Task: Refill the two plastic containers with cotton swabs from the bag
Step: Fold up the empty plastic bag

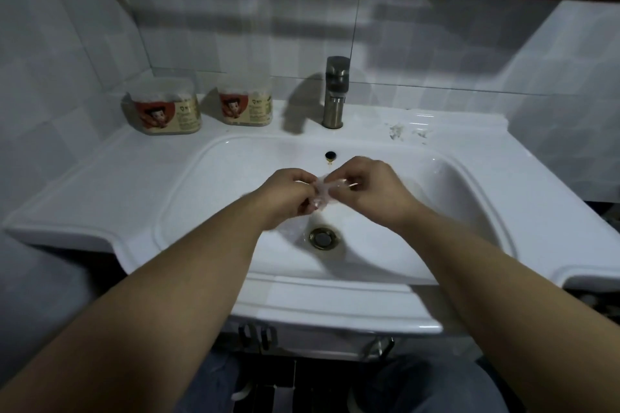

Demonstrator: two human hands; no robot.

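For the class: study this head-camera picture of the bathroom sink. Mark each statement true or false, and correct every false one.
1. The left hand and the right hand both pinch a crumpled clear plastic bag above the sink basin. True.
2. The left container and the right container stand to the right of the faucet. False: both stand to its left, at the back of the counter.
3. The drain shows in the basin, just nearer the person than the hands. True.
4. Water runs from the faucet. False: no stream shows.
5. The two containers touch each other. False: a strip of counter shows between them.
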